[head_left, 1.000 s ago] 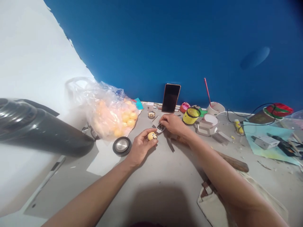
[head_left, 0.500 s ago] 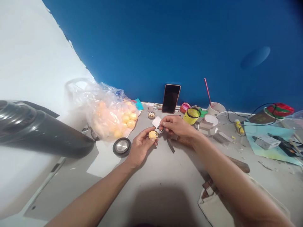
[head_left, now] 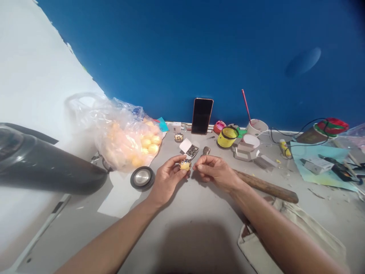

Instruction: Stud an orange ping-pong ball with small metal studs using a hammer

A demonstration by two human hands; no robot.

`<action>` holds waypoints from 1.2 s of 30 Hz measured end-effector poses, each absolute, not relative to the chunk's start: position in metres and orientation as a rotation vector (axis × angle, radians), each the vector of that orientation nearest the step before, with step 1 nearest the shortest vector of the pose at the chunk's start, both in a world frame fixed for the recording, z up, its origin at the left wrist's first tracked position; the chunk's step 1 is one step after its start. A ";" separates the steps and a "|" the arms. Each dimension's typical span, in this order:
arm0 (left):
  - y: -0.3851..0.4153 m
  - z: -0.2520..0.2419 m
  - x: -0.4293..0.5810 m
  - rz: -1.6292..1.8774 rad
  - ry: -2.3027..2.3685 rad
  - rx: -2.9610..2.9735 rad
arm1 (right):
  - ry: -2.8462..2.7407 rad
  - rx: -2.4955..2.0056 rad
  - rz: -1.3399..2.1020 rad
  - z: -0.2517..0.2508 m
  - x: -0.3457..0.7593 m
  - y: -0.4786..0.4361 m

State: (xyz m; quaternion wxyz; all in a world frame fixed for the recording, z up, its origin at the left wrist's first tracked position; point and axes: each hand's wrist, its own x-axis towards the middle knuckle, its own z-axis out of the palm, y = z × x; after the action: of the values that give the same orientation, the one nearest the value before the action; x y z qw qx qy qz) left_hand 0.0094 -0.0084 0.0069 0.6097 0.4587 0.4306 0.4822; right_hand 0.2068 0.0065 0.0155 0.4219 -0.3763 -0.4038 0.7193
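Observation:
My left hand (head_left: 167, 177) grips a small yellow ball (head_left: 185, 165) between thumb and fingers. Shiny dark and metallic studs dot the ball's upper side. Close to its right, my right hand (head_left: 212, 168) is pinched at thumb and forefinger; whatever sits between the tips is too small to make out. Just beyond the hands lies an opened small white box (head_left: 191, 149) filled with little shiny metal pieces. A second studded ball (head_left: 178, 137) rests on the table farther back.
A clear bag of orange-yellow balls (head_left: 148, 142) stands left, behind a round black-rimmed metal lid (head_left: 142, 177). A phone (head_left: 202, 116) leans on the blue wall. Right are a yellow cup (head_left: 227, 137), a wooden stick (head_left: 268, 185) and a cloth bag (head_left: 308, 232).
My right hand has drawn back from the small white box toward the front, uncovering its contents. My left hand still holds the ball, now turned to show more studs. The view has shifted slightly.

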 end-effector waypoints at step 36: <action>-0.018 0.001 0.011 1.182 1.052 1.689 | -1.092 -1.097 1.782 0.025 0.203 0.002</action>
State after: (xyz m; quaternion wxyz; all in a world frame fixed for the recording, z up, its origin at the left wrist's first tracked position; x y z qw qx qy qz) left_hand 0.0108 -0.0183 0.0013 0.4019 0.6682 0.4163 0.4677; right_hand 0.2034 0.0017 0.0248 0.3805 -0.4298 -0.4279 0.6981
